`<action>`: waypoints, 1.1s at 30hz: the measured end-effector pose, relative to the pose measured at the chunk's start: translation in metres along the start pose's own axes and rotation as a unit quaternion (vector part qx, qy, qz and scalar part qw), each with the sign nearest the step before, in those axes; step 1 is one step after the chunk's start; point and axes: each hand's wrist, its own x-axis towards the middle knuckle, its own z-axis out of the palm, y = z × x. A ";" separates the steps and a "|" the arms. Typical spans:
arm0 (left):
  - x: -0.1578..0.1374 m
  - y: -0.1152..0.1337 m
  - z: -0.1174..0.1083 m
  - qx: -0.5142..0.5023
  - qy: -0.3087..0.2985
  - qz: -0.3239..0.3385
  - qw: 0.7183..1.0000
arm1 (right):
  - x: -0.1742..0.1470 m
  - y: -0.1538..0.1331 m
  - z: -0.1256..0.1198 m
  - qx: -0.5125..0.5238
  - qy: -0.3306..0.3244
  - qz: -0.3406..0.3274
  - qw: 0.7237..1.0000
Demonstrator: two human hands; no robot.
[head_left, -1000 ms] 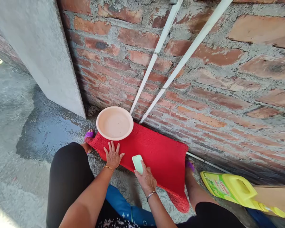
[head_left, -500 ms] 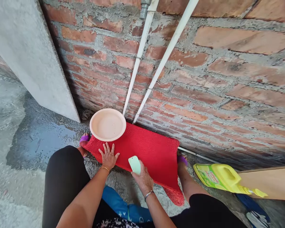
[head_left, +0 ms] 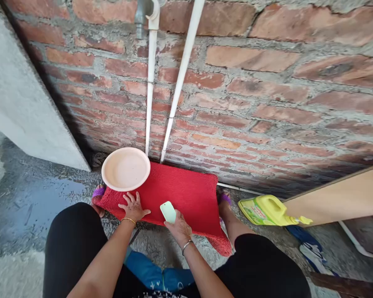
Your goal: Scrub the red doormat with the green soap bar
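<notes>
A red textured mat [head_left: 183, 194] is spread out between my feet, its front right corner hanging in a curl. My left hand [head_left: 133, 208] presses on the mat's left part with fingers spread, just below a pale pink basin [head_left: 126, 169] that stands on the far left corner. My right hand [head_left: 179, 228] is closed around a pale green scrubbing brush [head_left: 168, 212] with a small hole at its end. The brush is over the front middle of the mat; its underside is hidden.
A brick wall [head_left: 236, 120] with two white pipes [head_left: 180, 82] rises behind the mat. To the right a yellow detergent bottle [head_left: 262, 210] lies by a tan board [head_left: 338, 192]. A grey slab [head_left: 31, 91] leans at the left, beside wet concrete floor [head_left: 43, 198].
The view has shifted right, so most things appear further left. Both hands keep nearly the same places on the mat, and the brush has stayed in my right hand.
</notes>
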 end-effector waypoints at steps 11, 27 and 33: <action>0.013 0.015 0.000 0.032 -0.022 -0.042 0.998 | 0.006 0.051 -0.041 0.049 0.051 0.115 0.991; 0.013 0.018 0.000 0.063 -0.015 -0.056 0.996 | 0.018 0.096 -0.061 0.111 0.083 0.184 0.973; 0.017 0.014 0.005 0.059 -0.002 -0.051 0.997 | 0.022 0.067 -0.039 0.078 0.051 0.093 0.991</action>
